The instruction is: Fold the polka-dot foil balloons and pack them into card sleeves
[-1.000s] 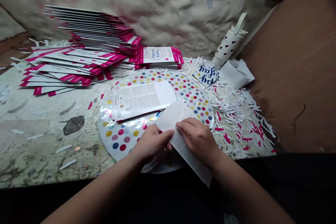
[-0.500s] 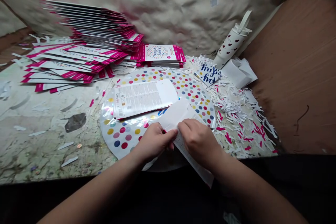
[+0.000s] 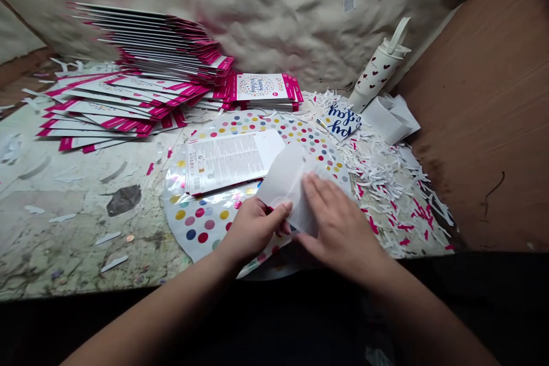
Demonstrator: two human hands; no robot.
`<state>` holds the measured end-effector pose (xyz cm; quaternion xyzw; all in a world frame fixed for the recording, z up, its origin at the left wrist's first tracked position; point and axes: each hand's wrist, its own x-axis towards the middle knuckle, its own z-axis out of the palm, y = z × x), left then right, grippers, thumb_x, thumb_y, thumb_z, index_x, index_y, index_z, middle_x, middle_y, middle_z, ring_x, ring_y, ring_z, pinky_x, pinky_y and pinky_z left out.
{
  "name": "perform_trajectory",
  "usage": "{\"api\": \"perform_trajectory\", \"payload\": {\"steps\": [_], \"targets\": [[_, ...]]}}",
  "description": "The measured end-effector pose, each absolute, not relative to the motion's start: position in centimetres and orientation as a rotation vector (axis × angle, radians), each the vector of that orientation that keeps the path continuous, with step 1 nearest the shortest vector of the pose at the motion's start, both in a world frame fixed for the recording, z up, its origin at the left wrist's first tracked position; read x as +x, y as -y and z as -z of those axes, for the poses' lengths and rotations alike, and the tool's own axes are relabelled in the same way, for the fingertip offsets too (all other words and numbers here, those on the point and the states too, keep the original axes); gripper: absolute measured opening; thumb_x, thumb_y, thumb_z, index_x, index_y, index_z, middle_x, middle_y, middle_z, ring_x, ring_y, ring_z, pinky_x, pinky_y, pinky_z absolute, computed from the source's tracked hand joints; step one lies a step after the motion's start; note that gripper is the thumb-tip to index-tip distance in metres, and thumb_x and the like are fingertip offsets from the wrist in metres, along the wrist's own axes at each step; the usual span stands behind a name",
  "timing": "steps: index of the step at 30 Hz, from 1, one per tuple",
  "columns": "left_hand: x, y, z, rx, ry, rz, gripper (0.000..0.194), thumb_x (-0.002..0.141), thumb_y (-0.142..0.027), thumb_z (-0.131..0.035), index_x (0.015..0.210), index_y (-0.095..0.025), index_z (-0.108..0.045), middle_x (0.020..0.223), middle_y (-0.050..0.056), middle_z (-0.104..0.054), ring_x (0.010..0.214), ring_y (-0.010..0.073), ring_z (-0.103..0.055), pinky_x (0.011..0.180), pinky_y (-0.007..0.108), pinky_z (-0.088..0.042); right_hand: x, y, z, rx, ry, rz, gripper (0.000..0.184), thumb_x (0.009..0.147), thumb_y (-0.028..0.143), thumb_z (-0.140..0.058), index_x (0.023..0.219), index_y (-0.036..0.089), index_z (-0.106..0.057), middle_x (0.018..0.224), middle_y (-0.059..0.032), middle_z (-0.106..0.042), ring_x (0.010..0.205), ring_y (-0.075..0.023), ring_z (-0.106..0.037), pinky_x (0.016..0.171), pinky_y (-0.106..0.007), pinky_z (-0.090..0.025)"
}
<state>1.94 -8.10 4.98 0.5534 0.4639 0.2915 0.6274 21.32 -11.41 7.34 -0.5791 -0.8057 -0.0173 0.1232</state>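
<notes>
My left hand [image 3: 253, 227] pinches the lower left edge of a white card sleeve [image 3: 286, 174], its thumb lying on top. Stretched flat across the right part of that sleeve, my right hand [image 3: 338, 226] presses on it with the fingers out. The sleeve is folded over, so its plain white side faces up. Beneath both hands lies a round foil balloon [image 3: 195, 234] with coloured dots, flat on the table. Several printed card sleeves [image 3: 227, 163] rest on the balloon just beyond my left hand, text side up.
A tall leaning stack of pink-edged sleeves [image 3: 171, 48] stands at the back left, beside a smaller pile [image 3: 263, 88]. At right are paper shreds [image 3: 386, 171], a blue-lettered piece [image 3: 343, 123], a heart-patterned tumbler [image 3: 380, 71] and a curled white paper [image 3: 388, 117].
The sleeve's long printed part, which hung down at the right, is now folded up and over. My right hand has gone from a pinch to lying flat on it; my left has barely moved.
</notes>
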Motion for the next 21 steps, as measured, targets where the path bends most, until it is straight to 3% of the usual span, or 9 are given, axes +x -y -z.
{"api": "perform_trajectory", "payload": {"steps": [3,5,7,9,12,14,16,19,21], "targets": [[1.6,8.5,-4.2,1.675,-1.006,-0.659,0.048,0.089,-0.047,-0.036,0.115,-0.014,-0.058,0.114,0.014,-0.062,0.099,0.0243,-0.059,0.085,0.040,-0.047,20.9,11.8,-8.3,-1.870,2.242,0.277,0.042,0.076,0.010,-0.045,0.116,0.012,-0.056,0.100,-0.0148,-0.067,0.083,-0.0251,-0.064,0.070,-0.034,-0.050],[1.6,9.2,-3.3,2.053,-1.001,-0.462,0.055,0.090,-0.049,-0.033,0.133,-0.016,-0.041,0.140,0.016,-0.037,0.128,0.0313,-0.034,0.100,0.054,-0.030,22.1,11.2,-9.4,-1.975,2.010,0.468,0.036,0.076,0.007,-0.043,0.106,0.015,-0.061,0.083,-0.0115,-0.069,0.066,-0.0226,-0.063,0.060,-0.033,-0.048],[2.1,10.4,-2.4,2.326,-0.839,-0.219,0.061,0.088,-0.052,-0.037,0.137,-0.017,-0.034,0.144,0.016,-0.027,0.134,0.0344,-0.019,0.103,0.062,-0.017,22.9,10.5,-10.3,-1.857,1.852,0.532,0.033,0.078,0.008,-0.044,0.105,0.017,-0.061,0.090,-0.0120,-0.068,0.076,-0.0244,-0.063,0.066,-0.035,-0.049],[2.5,11.7,-2.4,2.404,-0.566,-0.121,0.056,0.086,-0.050,-0.042,0.133,-0.020,-0.041,0.142,0.013,-0.034,0.133,0.0338,-0.021,0.104,0.061,-0.014,22.7,10.1,-9.9,-1.599,1.827,0.395,0.030,0.080,0.008,-0.044,0.102,0.018,-0.061,0.098,-0.0113,-0.065,0.091,-0.0235,-0.061,0.078,-0.036,-0.049],[1.6,12.9,-5.0,2.237,-0.272,-0.118,0.035,0.086,-0.036,-0.049,0.117,-0.022,-0.058,0.125,0.010,-0.056,0.121,0.0266,-0.046,0.104,0.043,-0.033,21.6,9.9,-6.3,-1.283,1.933,0.054,0.023,0.081,0.008,-0.045,0.092,0.021,-0.061,0.095,-0.0075,-0.064,0.095,-0.0195,-0.059,0.085,-0.036,-0.048],[-0.2,12.8,-7.5,2.036,-0.135,-0.103,0.026,0.085,-0.027,-0.050,0.107,-0.024,-0.064,0.106,0.006,-0.068,0.100,0.0192,-0.061,0.088,0.026,-0.048,21.4,10.1,-3.1,-1.198,2.017,-0.097,0.022,0.082,0.007,-0.044,0.088,0.021,-0.060,0.095,-0.0074,-0.064,0.097,-0.0186,-0.058,0.085,-0.036,-0.049],[-2.4,12.1,-9.2,2.008,-0.163,-0.205,0.022,0.083,-0.026,-0.054,0.102,-0.028,-0.065,0.095,0.004,-0.070,0.090,0.0167,-0.065,0.078,0.021,-0.052,21.9,10.2,-0.4,-1.187,2.065,-0.160,0.021,0.083,0.007,-0.043,0.086,0.020,-0.059,0.100,-0.0094,-0.063,0.103,-0.0188,-0.056,0.086,-0.037,-0.049],[-4.4,10.4,-8.1,2.467,-0.613,-0.487,0.042,0.080,-0.027,-0.058,0.122,-0.025,-0.053,0.124,0.010,-0.057,0.118,0.0274,-0.048,0.099,0.039,-0.040,22.8,10.3,1.2,-1.218,2.066,-0.134,0.020,0.083,0.007,-0.042,0.086,0.019,-0.058,0.105,-0.0116,-0.062,0.108,-0.0191,-0.054,0.089,-0.039,-0.049],[-4.6,9.4,-5.3,2.783,-0.763,-0.497,0.052,0.085,-0.022,-0.049,0.135,-0.021,-0.038,0.138,0.013,-0.040,0.130,0.0319,-0.031,0.105,0.052,-0.027,23.0,10.3,1.1,-1.233,2.071,-0.074,0.021,0.083,0.007,-0.041,0.087,0.018,-0.058,0.105,-0.0124,-0.062,0.108,-0.0194,-0.054,0.090,-0.039,-0.049]]}}
